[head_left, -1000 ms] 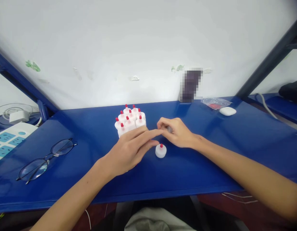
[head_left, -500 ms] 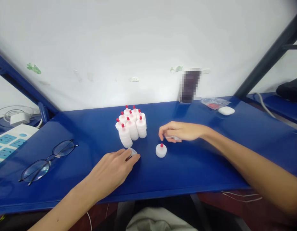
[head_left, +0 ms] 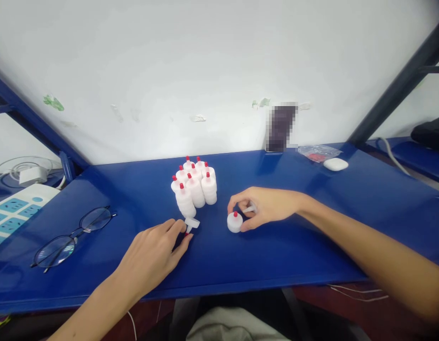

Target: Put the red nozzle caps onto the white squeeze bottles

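My left hand pinches a white nozzle cap by its narrow red-tipped end, the wide rim facing up and away. My right hand has its thumb and fingertips closed around a short, round white nozzle cap with a red tip, standing on the blue desk. Tucked in that same palm is another white nozzle piece, partly covered by the fingers. Just beyond my left hand, several ribbed white columns topped with red tips stand in a tight cluster.
Eyeglasses lie on the blue desk at left, near a power strip. A pixelated dark upright object leans on the wall. Beside it are a clear bag with red pieces and a white rounded case.
My right hand has come down and closed around the short nozzle cap, which has shifted slightly left. My left hand has drawn back a little left, exposing the cap it holds.
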`<state>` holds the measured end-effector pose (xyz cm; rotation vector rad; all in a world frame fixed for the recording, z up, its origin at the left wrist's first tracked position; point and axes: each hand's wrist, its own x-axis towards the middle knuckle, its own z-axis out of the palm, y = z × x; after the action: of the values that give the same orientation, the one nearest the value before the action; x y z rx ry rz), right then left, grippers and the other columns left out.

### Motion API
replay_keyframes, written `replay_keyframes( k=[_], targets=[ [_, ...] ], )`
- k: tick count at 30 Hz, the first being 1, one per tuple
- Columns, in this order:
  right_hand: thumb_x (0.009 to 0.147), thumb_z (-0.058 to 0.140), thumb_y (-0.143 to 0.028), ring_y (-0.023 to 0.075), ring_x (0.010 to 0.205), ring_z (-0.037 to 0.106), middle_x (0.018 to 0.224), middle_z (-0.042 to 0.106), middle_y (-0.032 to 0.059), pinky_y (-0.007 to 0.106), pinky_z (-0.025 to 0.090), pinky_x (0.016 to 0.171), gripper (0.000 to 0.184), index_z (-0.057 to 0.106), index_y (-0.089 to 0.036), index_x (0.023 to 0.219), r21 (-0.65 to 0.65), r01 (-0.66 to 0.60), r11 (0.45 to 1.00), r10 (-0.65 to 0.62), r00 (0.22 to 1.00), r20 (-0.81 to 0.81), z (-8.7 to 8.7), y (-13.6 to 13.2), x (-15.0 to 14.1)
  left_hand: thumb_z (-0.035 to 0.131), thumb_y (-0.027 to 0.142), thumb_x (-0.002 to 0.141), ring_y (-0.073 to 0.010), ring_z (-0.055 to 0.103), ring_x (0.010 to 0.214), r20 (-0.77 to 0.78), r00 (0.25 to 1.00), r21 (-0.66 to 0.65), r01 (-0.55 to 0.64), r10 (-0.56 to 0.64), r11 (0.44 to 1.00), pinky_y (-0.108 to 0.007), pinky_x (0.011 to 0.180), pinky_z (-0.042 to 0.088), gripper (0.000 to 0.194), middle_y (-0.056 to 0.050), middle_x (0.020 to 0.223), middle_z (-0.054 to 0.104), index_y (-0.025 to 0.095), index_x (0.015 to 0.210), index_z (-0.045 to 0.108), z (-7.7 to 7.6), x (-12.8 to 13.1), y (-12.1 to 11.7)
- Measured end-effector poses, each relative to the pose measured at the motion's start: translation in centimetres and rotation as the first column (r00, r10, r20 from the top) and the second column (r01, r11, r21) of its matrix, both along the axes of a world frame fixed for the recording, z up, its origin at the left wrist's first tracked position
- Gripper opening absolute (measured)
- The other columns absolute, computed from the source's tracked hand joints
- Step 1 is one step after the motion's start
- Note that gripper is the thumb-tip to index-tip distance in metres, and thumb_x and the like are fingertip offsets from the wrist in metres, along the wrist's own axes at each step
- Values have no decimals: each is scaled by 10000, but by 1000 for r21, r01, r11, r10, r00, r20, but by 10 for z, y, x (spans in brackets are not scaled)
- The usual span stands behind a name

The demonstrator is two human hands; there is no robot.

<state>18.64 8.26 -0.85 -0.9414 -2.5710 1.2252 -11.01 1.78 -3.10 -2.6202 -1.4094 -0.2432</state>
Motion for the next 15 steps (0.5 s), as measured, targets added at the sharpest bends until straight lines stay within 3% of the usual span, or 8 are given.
replay_keyframes(
  k=[4,8,15],
  targets=[
    [798,684,-364,81,531,401,610,464,-81,224,320,533,294,641,-195,1035,151,74,986,-72,997,-20,-7,-6,-10,362,232,982,-152,587,585,87,994,-64,70,-64,996,-262,531,366,206,0,747,615,193,900,547,2,9,-3],
    [786,688,-389,89,536,457,610,495,-76,229,315,548,302,636,-206,1020,283,110,953,-105,994,-32,-13,-13,-21,313,250,991,-142,501,549,207,965,-75,179,-160,981,-269,528,334,215,12,700,557,194,854,470,18,26,-5],
    [787,682,-371,82,484,395,540,437,-94,233,274,524,290,636,-203,1019,338,100,936,-94,995,-33,-13,-17,-26,312,280,993,-126,420,523,173,958,-94,247,-228,965,-270,520,247,291,14,671,512,185,749,441,41,56,21]
  ],
)
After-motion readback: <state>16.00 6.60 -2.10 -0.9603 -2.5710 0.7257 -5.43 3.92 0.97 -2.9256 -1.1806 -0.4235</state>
